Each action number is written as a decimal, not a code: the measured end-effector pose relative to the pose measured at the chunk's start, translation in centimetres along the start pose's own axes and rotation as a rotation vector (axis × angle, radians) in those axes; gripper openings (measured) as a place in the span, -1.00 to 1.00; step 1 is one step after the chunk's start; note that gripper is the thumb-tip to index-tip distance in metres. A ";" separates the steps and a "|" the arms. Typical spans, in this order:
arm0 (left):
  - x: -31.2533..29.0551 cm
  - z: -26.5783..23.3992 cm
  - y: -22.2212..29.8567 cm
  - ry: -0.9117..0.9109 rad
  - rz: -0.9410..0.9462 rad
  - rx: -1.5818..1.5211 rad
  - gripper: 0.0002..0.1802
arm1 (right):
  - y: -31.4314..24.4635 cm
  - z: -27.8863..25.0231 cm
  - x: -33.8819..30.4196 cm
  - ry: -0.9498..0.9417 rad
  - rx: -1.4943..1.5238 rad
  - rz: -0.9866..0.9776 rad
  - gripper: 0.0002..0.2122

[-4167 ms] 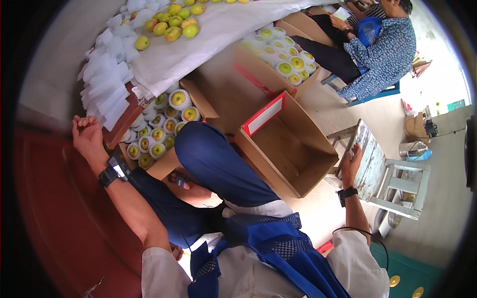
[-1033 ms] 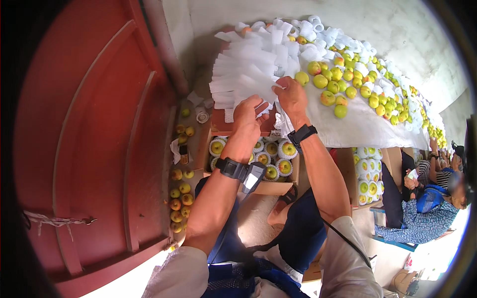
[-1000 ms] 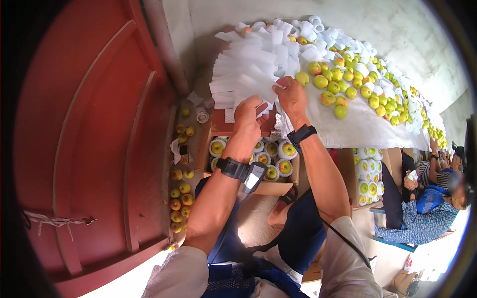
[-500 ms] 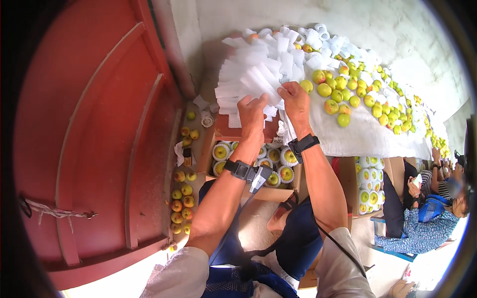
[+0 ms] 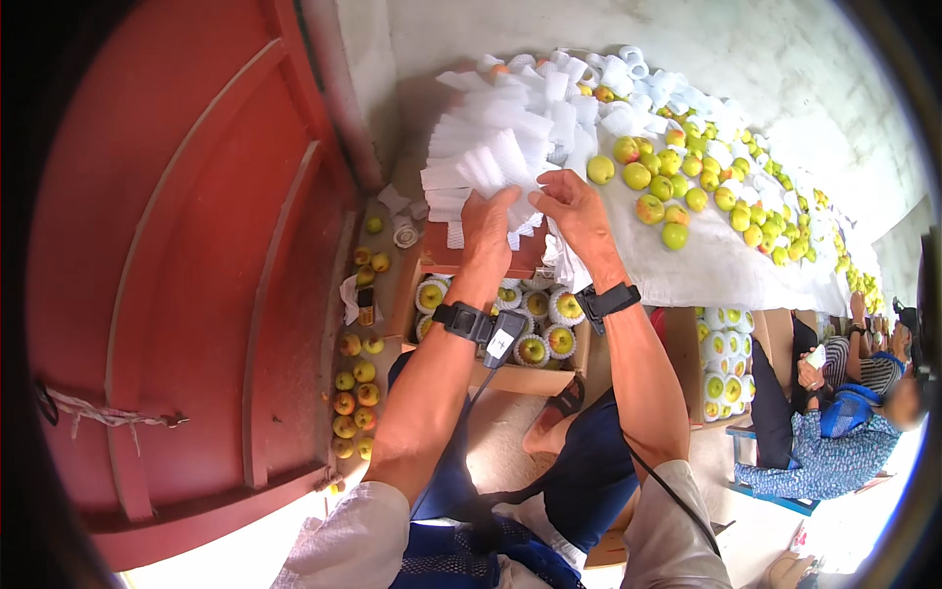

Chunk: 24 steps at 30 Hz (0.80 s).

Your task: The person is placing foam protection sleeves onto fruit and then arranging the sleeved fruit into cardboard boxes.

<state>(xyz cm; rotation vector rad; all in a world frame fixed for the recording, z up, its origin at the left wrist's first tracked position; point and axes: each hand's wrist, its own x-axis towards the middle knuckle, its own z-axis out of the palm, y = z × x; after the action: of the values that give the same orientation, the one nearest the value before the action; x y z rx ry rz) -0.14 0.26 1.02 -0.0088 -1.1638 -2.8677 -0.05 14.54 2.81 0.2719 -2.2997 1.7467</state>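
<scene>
My left hand [image 5: 488, 234] is closed around a few flat white foam net sleeves [image 5: 494, 165], which fan up above its fingers. Close beside it, my right hand [image 5: 581, 218] has thumb and forefinger drawn together near the sleeves' edge. More white foam sleeves [image 5: 562, 263] hang from under its palm. Beyond both hands, a large pile of flat foam sleeves [image 5: 456, 137] covers a reddish-brown surface [image 5: 446, 257]. Below my wrists, an open cardboard box [image 5: 543, 381] holds apples [image 5: 560, 341] in white foam nets.
Loose green-yellow apples [image 5: 674, 236] lie on a white cloth [image 5: 677, 280] to the right. More apples [image 5: 343, 402] line the floor by a red door [image 5: 196, 294]. A second box of netted apples [image 5: 724, 368] stands right, near a seated person in a blue patterned top [image 5: 824, 456].
My left hand has shifted slightly left and down, and the sleeves in it now stand more upright. The right hand's fingers have come away a little from the sleeves' upper edge.
</scene>
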 end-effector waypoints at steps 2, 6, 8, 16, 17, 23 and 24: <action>0.0 -0.4 0.2 -0.004 -0.020 0.036 -0.57 | -1.0 0.3 -0.6 -0.020 -0.024 0.036 -0.65; 0.1 -0.2 -0.4 -0.080 -0.062 0.022 -0.58 | 1.4 -0.7 0.8 0.026 -0.228 -0.159 -0.59; 0.2 -0.4 -0.4 -0.115 -0.091 -0.076 -0.58 | 1.2 -1.0 0.5 0.023 -0.123 -0.066 -0.60; -0.1 0.1 0.1 -0.070 -0.069 -0.061 -0.59 | 1.0 -0.4 1.2 0.044 0.059 0.009 -0.58; -0.1 0.2 0.1 -0.044 -0.065 -0.060 -0.60 | 1.0 -0.6 1.3 0.016 0.066 0.003 -0.56; 0.5 -1.7 0.4 0.057 0.006 0.028 -0.60 | -3.4 0.7 -0.2 -0.119 0.155 0.169 -0.56; 0.4 -1.4 0.3 0.054 0.003 0.026 -0.60 | -3.7 0.5 -0.4 -0.104 0.229 0.251 -0.56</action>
<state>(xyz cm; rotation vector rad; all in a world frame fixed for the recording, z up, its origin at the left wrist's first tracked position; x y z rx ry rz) -0.49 -0.97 0.26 0.0673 -1.1894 -2.8314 1.36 13.03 5.96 0.1199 -2.2870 2.1724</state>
